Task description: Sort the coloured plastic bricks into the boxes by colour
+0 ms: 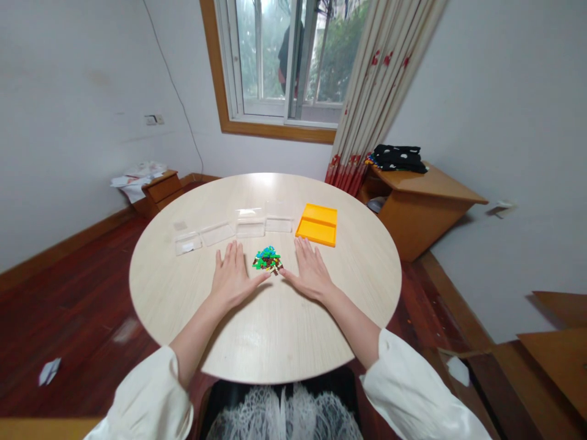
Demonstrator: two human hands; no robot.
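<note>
A small heap of coloured plastic pieces [267, 259], blue, green, brown, yellow and white, lies on the round pale table [270, 342]. My left hand [233, 276] rests flat on the tabletop to the left of the heap, fingers stretched out and thumb pointing toward it. On the other side, my right hand [310, 271] lies spread, its thumb tip at the heap's lower right edge. Neither hand holds anything. Just beyond my right fingertips is a yellow two-part tray [317, 222]. The kind of the small pieces is too fine to make out.
Several clear plastic boxes [250, 228] stand in a row behind the heap, some with lids raised. To the right is a wooden cabinet [426, 201] with folded dark cloth [398, 157] on it. Papers [140, 177] lie on a low wooden piece at left.
</note>
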